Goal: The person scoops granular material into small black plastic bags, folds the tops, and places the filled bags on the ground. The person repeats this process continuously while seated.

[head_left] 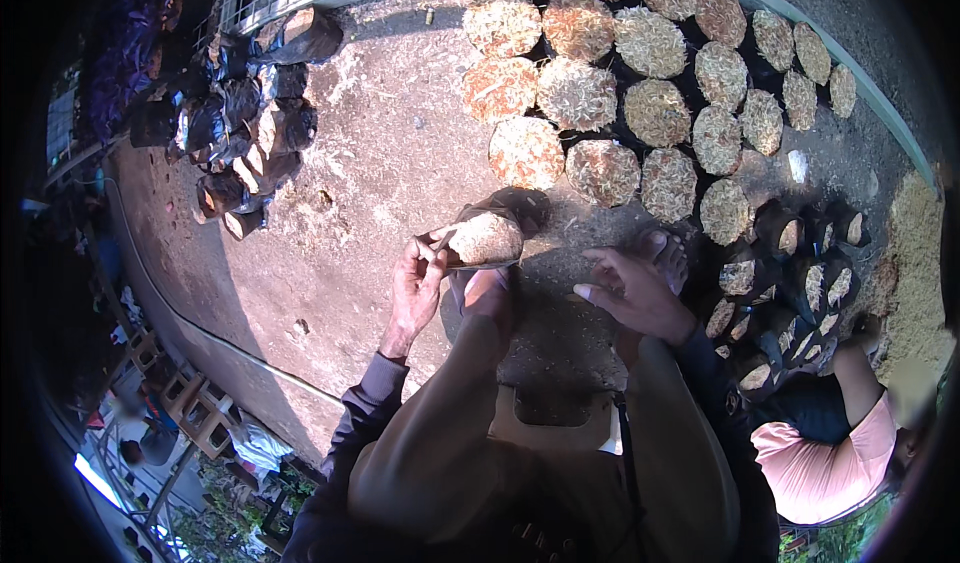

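One filled bag (pixel 487 238), two hands.

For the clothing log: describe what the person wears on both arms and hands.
Both hands are bare: no gloves, rings or watch can be made out on the left hand or the right hand. Each forearm is covered to the wrist by a long dark sleeve, the left sleeve looking dark navy and creased, the right sleeve equally dark. No markings show on either sleeve.
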